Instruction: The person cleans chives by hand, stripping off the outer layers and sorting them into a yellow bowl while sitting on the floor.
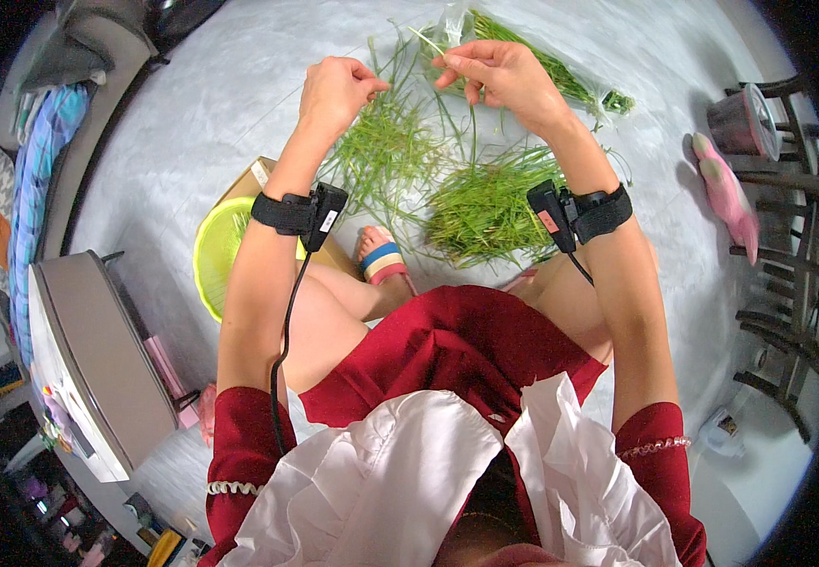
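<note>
My left hand (336, 90) and my right hand (496, 74) are raised side by side over the floor, each pinching thin green stalks. A long green stalk (473, 123) hangs down from my right hand. Below the hands lie two loose heaps of green chive-like stalks: one heap (381, 151) on the left and a denser heap (485, 203) on the right. A clear plastic bag with more green stalks (560, 71) lies behind my right hand. Black bands with small devices sit on both wrists.
A yellow-green basin (213, 255) with a few stalks stands on cardboard at my left knee. A striped slipper (381, 260) is on my foot. Pink slippers (726, 189), a stool and dark chairs stand at the right. A grey box (97, 350) is at the left.
</note>
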Tool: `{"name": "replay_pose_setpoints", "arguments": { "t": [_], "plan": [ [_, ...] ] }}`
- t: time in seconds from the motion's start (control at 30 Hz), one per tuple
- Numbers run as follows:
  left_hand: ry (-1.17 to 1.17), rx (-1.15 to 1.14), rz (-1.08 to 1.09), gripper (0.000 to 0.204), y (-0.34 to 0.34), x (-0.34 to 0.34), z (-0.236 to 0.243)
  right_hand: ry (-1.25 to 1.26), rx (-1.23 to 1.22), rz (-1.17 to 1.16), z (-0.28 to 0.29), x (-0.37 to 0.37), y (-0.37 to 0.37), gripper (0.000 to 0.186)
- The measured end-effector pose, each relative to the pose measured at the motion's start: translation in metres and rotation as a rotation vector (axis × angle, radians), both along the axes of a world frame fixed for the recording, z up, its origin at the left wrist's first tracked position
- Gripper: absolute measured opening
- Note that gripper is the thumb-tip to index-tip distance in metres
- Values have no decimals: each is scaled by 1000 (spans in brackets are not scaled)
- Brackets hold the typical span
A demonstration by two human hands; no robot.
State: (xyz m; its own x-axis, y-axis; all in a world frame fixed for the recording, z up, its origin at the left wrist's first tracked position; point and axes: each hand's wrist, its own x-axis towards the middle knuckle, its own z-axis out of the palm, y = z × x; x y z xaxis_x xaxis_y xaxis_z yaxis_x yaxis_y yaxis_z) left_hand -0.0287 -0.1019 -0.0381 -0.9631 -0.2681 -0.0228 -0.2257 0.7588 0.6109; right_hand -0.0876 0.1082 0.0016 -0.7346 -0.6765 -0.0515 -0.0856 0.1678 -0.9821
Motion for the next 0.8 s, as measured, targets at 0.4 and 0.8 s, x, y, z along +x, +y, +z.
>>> {"name": "replay_pose_setpoints", "arguments": {
  "t": [0.4, 0.8],
  "plan": [
    [-91, -279, 4, 12, 22, -6, 4, 111, -185, -148, 4, -9, 35, 24],
    [-53, -162, -6, 16, 13, -13, -15, -411, -495, -311, 21, -4, 58, 27]
  ]
}}
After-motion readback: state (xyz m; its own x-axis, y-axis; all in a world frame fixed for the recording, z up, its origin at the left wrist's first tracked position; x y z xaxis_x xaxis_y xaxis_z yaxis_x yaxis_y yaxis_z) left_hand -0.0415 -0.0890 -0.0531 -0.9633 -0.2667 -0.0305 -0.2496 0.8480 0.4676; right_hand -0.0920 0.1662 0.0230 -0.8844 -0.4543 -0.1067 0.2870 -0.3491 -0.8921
